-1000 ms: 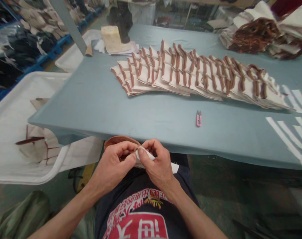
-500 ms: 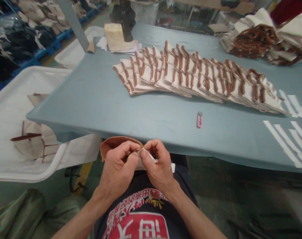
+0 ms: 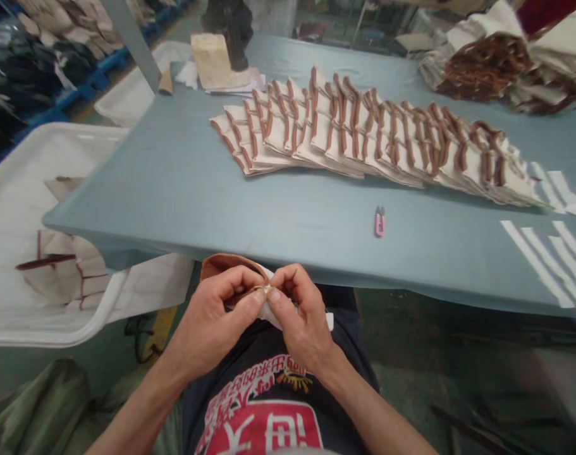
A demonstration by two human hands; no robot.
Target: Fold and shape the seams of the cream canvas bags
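Note:
Just in front of the table's near edge, my left hand (image 3: pixel 226 313) and my right hand (image 3: pixel 300 313) meet, thumbs and fingertips pinched together on a piece of brown and white fabric (image 3: pixel 228 260). Its brown part curves up behind my left hand, while white material hangs beneath the fingertips. Both hands are closed on it, and my fingers hide the exact spot they grip. On the table beyond lie pink thread snips (image 3: pixel 379 222), apart from my hands.
A long overlapping row of cream fabric pieces with brown edging (image 3: pixel 363 133) crosses the blue-grey table (image 3: pixel 174 189). White strips (image 3: pixel 537 262) lie at the right. A white bin (image 3: pixel 12 316) with sewn pieces stands left. Brown-edged bundles (image 3: pixel 487 66) sit at the far right.
The brown fabric behind my left hand has shifted slightly to the right, and more white shows near the fingertips. Both hands keep their pinch. The whole view has tilted a little.

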